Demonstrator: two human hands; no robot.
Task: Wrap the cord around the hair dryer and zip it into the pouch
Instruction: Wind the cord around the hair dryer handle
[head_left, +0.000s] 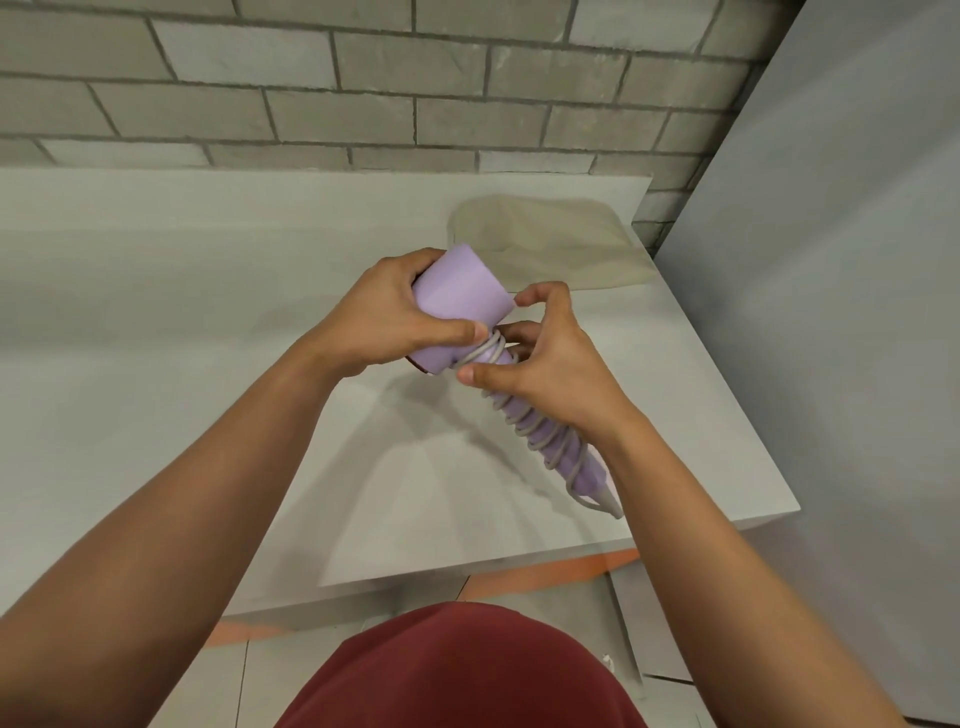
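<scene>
Above the white counter, left hand grips lilac hair dryer barrel; handle runs down-right w/ grey cord coiled round. Right hand pinches cord. Pouch lies behind. No readable text.

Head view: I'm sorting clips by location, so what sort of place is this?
Probably a plain indoor room, perhaps a workroom: a grey brick wall, a white table and a tiled floor below.
</scene>
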